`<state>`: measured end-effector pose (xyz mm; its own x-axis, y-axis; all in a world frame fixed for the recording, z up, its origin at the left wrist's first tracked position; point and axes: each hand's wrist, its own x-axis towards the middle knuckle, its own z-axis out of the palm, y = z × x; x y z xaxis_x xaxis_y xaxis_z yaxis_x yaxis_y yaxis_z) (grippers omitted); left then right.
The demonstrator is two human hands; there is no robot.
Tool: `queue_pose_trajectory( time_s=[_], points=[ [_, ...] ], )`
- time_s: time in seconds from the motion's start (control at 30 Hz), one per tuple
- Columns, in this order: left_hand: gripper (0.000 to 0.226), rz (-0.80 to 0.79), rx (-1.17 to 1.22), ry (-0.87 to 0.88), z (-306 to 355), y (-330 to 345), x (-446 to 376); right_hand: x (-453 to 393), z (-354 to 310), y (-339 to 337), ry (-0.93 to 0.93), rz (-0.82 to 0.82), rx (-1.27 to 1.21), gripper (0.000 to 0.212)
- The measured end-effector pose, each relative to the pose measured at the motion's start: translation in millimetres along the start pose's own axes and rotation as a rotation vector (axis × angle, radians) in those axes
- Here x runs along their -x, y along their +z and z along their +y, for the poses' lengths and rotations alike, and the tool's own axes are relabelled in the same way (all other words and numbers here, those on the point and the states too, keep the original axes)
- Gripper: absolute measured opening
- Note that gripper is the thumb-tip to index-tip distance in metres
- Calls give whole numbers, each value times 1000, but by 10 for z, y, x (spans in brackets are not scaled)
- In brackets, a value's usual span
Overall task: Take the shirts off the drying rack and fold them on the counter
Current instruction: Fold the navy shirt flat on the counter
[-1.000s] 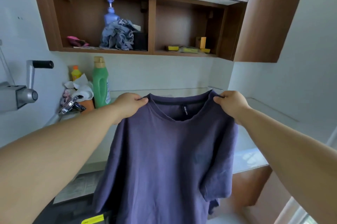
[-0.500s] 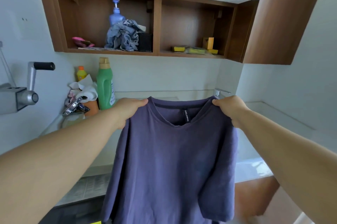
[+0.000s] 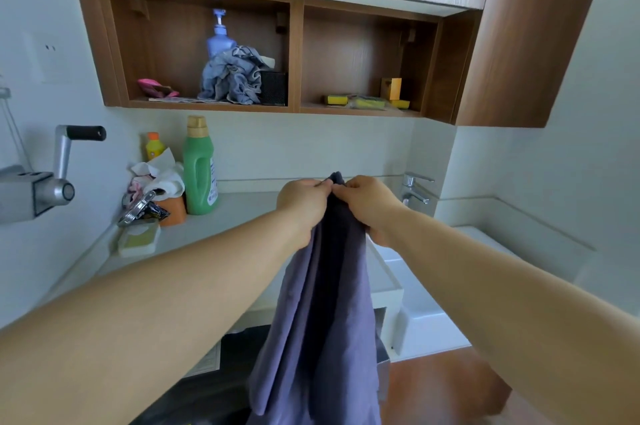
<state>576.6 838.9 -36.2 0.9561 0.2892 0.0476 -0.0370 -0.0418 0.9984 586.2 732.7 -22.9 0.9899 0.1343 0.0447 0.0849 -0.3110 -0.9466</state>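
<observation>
Shirt (image 3: 322,303) hangs lengthwise from two hands that meet at its top, folded in half down its length so the two shoulder points sit together between them. The left hand (image 3: 303,206) pinches the cloth from one side and the right hand (image 3: 369,204) from the other, knuckles almost touching; the fingers (image 3: 323,186) of both are curled tight onto the bunched fabric, with a small peak of it standing up just above them. From that grip the long axis of the shirt runs straight down, the hem dropping out of view at the bottom edge, so none of it rests on anything yet.

The table (image 3: 239,216) lies beyond and below the hands, a pale grey top running along the back wall. Its left end carries a green bottle (image 3: 200,166), a smaller orange-capped bottle (image 3: 154,145) and a heap of tissue and clips, while the sink (image 3: 433,300) with its tap (image 3: 415,187) sits off its right end. The bare stretch between bottle and tap is directly ahead of the grip.

As I judge it, the coming move turns on that: the shirt hangs vertical on the near side of the table's front edge and must be carried forward, then laid flat. Both hands are equally near.
</observation>
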Motion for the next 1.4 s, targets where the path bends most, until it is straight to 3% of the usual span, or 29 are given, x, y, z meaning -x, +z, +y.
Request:
queue_pose_trajectory(
  time_s=[0.13,0.23,0.37,0.43,0.5,0.57,0.63,0.7,0.8,0.97,1.07,1.17,1.27,1.4],
  points=[
    [22,-68,69,-39,9,-41,96,41,-18,5,29,-53,-133,10],
    [19,-178,124,-69,44,-93,189,75,-41,20,59,-57,-194,15],
    [30,-321,74,-40,70,-218,219,74,27,-7,61,-48,-67,19],
    [33,-369,3,-35,79,-296,211,93,53,-30,59,-56,-49,15],
    [22,-319,-204,52,101,-392,168,127,39,-51,11,-74,-29,6],
    [11,-259,-345,124,135,-472,127,149,-11,-108,-54,-116,1,14],
    [33,-290,-319,126,147,-519,118,203,-99,-195,-69,-251,-54,16],
    [61,-429,-245,134,144,-550,85,233,-181,-287,-72,-385,-145,16],
    [56,-676,-271,189,198,-559,114,233,-217,-366,-127,-436,-206,15],
    [21,-510,-476,284,180,-541,130,223,-47,-462,-87,-368,-185,11],
    [16,-431,-465,359,120,-502,144,268,121,-514,-54,-372,-140,38],
    [5,-447,-404,304,109,-484,224,352,327,-447,-49,-310,222,48],
    [23,-476,-404,259,111,-467,306,347,533,-416,-53,-176,510,29],
    [18,-383,-400,257,85,-472,449,352,682,-463,-45,-126,525,21]
  ],
)
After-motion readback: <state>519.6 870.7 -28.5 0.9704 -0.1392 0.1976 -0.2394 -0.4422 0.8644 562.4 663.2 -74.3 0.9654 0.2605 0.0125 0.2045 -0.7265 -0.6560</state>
